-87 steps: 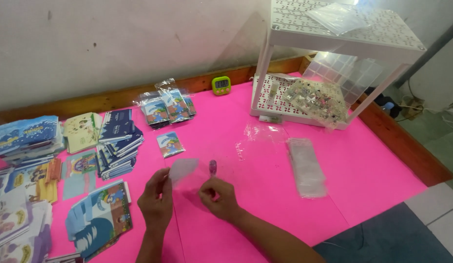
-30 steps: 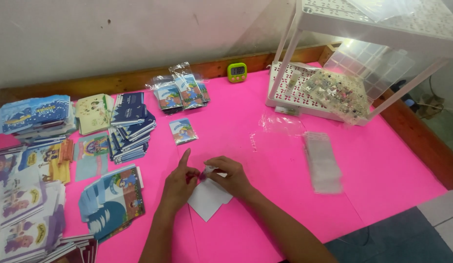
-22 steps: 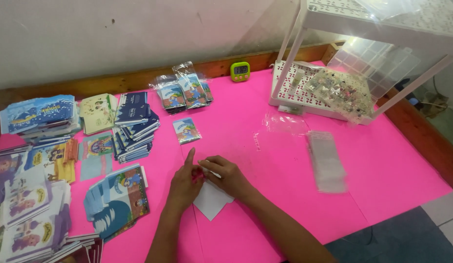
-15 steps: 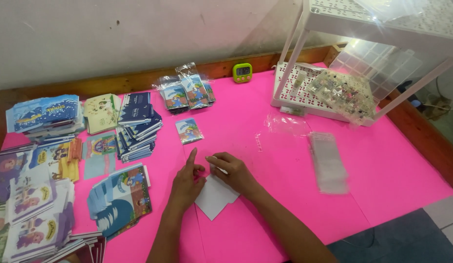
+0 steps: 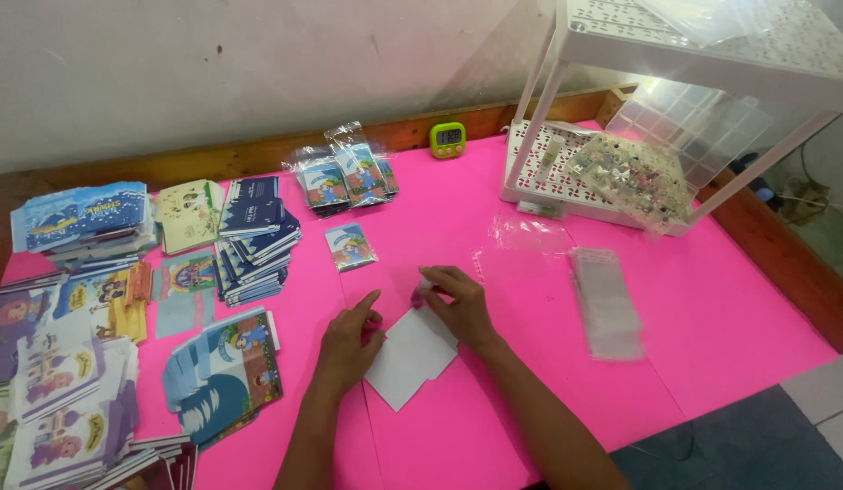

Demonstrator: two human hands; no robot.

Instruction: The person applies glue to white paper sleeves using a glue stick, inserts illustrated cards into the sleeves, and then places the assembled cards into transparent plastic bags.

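I keep my left hand [image 5: 347, 338] flat on one edge of the single white card [image 5: 409, 355], fingers loosely spread, steadying it on the pink table [image 5: 711, 308]. My right hand [image 5: 458, 304] pinches its far corner to fold it. One loose picture card [image 5: 350, 246] lies just beyond; one stack of clear sleeves [image 5: 606, 299] waits to the right.

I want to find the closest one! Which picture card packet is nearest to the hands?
The single small packet lying alone on the pink table, just above the left hand. The other wrapped packets sit bunched together farther back, near the green timer.
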